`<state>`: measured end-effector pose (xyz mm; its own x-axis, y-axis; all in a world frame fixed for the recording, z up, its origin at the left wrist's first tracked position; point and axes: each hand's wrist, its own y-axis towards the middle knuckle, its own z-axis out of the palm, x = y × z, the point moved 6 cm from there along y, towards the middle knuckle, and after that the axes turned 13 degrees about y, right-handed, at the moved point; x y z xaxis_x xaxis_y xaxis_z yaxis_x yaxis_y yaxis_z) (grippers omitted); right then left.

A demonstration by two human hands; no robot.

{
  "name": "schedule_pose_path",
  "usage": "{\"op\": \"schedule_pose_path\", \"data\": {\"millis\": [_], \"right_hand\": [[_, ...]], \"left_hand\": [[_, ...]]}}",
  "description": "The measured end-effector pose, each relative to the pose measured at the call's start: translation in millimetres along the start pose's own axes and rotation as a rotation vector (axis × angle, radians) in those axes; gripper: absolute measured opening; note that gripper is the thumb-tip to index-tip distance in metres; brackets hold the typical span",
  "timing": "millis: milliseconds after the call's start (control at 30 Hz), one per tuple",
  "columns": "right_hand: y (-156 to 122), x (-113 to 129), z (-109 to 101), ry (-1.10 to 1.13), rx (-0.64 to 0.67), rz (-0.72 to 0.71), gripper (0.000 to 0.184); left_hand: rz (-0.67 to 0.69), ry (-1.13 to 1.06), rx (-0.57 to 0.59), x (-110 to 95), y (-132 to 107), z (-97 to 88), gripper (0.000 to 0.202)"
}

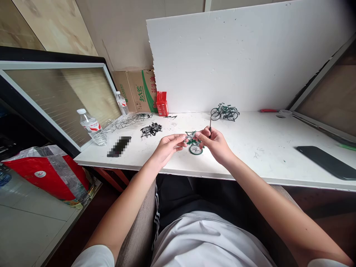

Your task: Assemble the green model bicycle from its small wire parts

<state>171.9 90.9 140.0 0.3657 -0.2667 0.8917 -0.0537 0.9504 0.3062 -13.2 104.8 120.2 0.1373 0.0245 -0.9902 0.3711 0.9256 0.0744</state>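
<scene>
A small green model bicycle (pixel 196 149) is between my two hands near the table's front edge, its spoked wheel towards me. My left hand (pixel 170 147) is closed, with thumb and fingertips pinched at the left side of the bicycle. From the other side, my right hand (pixel 215 142) has its thumb and finger at the bicycle's frame. Held in the same hand is a small screwdriver (pixel 210 128), its thin shaft pointing up. The fingers hide part of the bicycle's frame and the exact contact points.
Several green model bicycles (pixel 225 112) stand at the back. Black model parts (pixel 151 129) and thin part frames (pixel 129 120) lie left, near a water bottle (pixel 93 128) and a pixelated dark object (pixel 119 147). A dark phone (pixel 326 162) rests right. A red box (pixel 162 104) stands behind.
</scene>
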Motion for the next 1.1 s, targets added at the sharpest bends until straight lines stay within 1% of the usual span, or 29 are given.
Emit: {"op": "schedule_pose_path", "data": {"millis": [233,433,567,633,833,1100], "right_hand": [[-0.5,1.2,2.1,0.032,-0.002,0.027,0.062],[-0.1,-2.5,-3.6,0.066,-0.025,0.048,0.045],[0.4,-4.0,-4.9,0.077,-0.019,0.052,0.042],[0.5,-4.2,-4.8,0.086,-0.016,0.053,0.043],[-1.1,-0.7,0.1,0.057,0.003,0.043,0.054],[-0.9,-2.0,1.0,0.034,0.001,0.037,0.056]], "left_hand": [[0.000,-0.003,-0.022,1.4,2.0,-1.6,0.038],[0.012,-0.006,-0.012,2.3,2.3,-3.0,0.035],[0.013,-0.010,-0.010,3.9,3.1,-3.5,0.037],[0.009,-0.012,-0.013,4.4,3.3,-3.7,0.037],[0.003,-0.004,-0.023,3.5,2.6,-4.4,0.037],[-0.011,-0.014,-0.032,1.6,1.7,-3.8,0.036]]}}
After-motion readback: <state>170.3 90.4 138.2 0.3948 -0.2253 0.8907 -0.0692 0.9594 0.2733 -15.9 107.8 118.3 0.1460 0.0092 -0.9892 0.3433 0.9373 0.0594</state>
